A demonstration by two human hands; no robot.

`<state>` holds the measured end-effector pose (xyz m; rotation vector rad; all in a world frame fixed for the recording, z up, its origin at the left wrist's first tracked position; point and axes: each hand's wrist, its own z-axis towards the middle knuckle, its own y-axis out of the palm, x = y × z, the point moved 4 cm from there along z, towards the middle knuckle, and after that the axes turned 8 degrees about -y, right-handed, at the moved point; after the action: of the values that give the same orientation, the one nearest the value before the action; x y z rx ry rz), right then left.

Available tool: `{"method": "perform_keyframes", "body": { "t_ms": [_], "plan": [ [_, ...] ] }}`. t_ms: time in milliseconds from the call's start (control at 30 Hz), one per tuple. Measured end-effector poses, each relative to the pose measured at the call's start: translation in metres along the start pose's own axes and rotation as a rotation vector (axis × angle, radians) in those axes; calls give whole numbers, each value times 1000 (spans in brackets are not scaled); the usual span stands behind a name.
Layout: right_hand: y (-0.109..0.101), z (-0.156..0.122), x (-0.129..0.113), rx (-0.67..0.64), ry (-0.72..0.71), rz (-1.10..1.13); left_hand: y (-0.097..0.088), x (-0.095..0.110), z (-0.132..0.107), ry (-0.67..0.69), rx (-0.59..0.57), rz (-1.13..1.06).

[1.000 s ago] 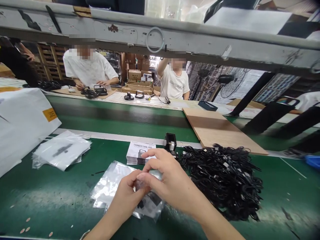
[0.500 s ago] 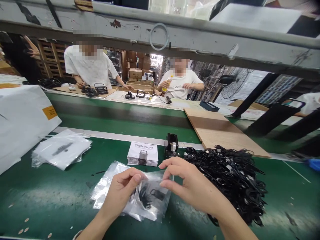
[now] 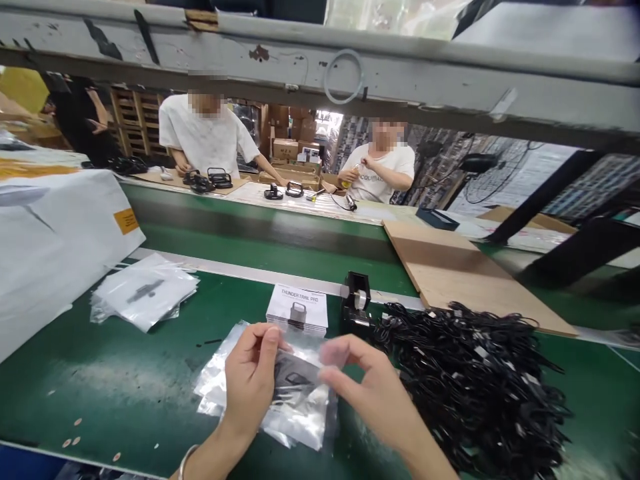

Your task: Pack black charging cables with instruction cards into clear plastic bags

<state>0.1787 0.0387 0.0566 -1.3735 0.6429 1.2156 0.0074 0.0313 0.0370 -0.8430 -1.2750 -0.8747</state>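
A clear plastic bag with a dark item showing inside is held up in front of me. My left hand is closed on its upper left edge, thumb over fingers. At the upper right corner, my right hand pinches the bag's edge between thumb and forefinger; those fingertips are partly blurred. Beneath the held bag lie more flat clear bags on the green bench. A stack of printed THUNDER TRAIL PRO leaflets sits just beyond. Right of my right hand is a big heap of black cables.
A black tape dispenser stands behind the cables. More filled bags lie at left, beside a large white sack. A wooden board rests at the far right. Two people in white shirts work across the bench.
My right fingers have come in from beside the bag onto its top edge. The bag's face has turned flatter toward me. The view has shifted left. The bottle across the bench is lower.
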Motion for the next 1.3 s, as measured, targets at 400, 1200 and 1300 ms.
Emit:
{"method": "perform_keyframes", "body": {
  "t_ms": [400, 1200, 1300],
  "plan": [
    [-2, -1, 24, 38, 33, 108, 10, -15, 9, -155, -508, 186],
    [-27, -2, 39, 195, -201, -70, 29, -33, -2, -403, -684, 205],
    [-50, 6, 53, 443, 13, -231, 26, -32, -3, -330, -562, 239]
  ]
}}
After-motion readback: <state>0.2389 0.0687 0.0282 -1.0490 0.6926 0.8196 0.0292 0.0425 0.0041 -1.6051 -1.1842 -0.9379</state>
